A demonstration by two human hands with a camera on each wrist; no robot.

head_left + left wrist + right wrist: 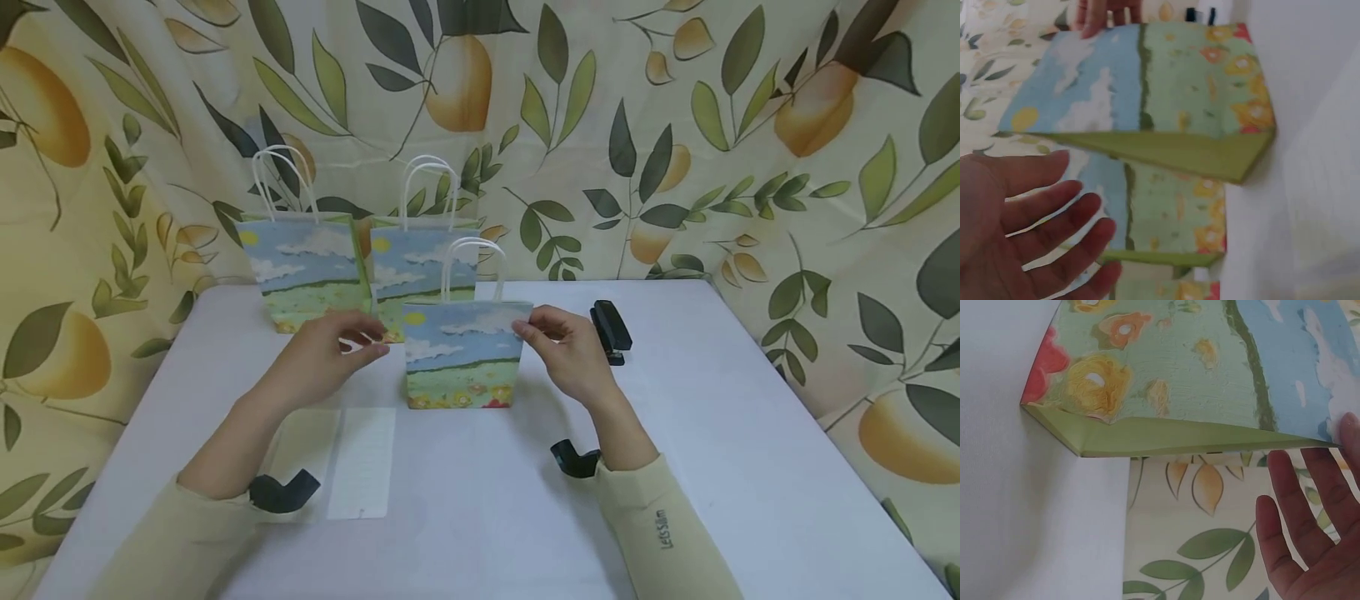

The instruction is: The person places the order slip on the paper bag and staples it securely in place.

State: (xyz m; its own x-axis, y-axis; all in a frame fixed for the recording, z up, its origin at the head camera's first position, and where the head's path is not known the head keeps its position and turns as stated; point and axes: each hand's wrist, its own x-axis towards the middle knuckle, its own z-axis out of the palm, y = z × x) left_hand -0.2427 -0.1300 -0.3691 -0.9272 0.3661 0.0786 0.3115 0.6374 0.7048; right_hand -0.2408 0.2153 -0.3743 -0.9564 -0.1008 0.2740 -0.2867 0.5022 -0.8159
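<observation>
Sleeves (667, 542) show partly; left fingers (1065, 220) are loose, right fingers (536, 337) pinch the front bag (459, 354).

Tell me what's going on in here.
A person's right grip pinches the upper side edge of the front bag. The left grip is empty, close to its other side. Behind stand a second bag and, further left, a third bag. A black stapler sits on the table, beside the right grip.
</observation>
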